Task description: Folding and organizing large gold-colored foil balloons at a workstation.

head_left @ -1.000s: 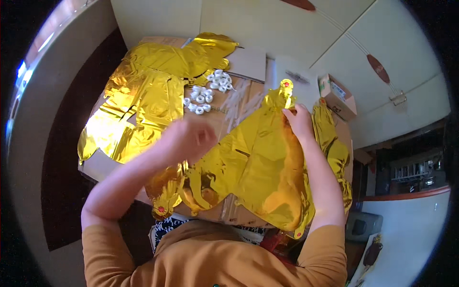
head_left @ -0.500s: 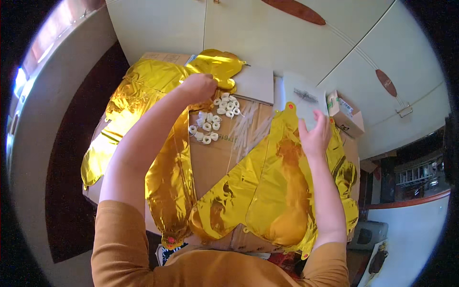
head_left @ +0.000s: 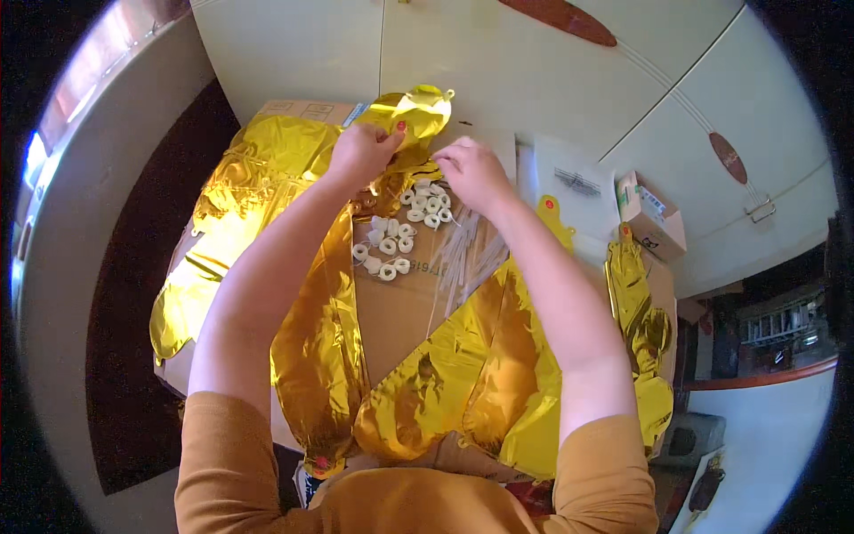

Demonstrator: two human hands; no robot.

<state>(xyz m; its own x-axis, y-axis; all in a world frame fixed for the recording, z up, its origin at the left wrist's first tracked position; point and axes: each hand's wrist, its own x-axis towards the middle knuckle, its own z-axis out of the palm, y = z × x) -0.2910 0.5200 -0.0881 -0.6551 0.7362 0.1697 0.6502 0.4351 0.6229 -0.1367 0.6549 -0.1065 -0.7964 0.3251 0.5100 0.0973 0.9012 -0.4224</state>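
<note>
At the back of the cardboard-topped table, my left hand [head_left: 363, 153] pinches a crumpled gold foil balloon [head_left: 416, 111], with a red dot on it beside the thumb. My right hand [head_left: 476, 176] is closed at that balloon's right edge, its fingertips pinched on the foil. Small white ribbon rolls [head_left: 389, 245] lie in two clusters just below the hands. Thin clear straws [head_left: 458, 258] are spread to the right of the rolls, partly under my right forearm. A large flat gold foil balloon [head_left: 445, 374] lies nearest my body, partly covered by that forearm.
More gold foil [head_left: 258, 187] covers the table's left side, and another folded gold piece [head_left: 630, 294] lies at the right edge. A small open carton [head_left: 649, 214] stands at the back right, near white paper [head_left: 569, 187]. Pale cabinet doors [head_left: 534, 71] rise behind the table.
My right hand has moved left and away from me, from above the large balloon to the back one, and closed. My left hand has shifted slightly and lifted the back balloon's foil.
</note>
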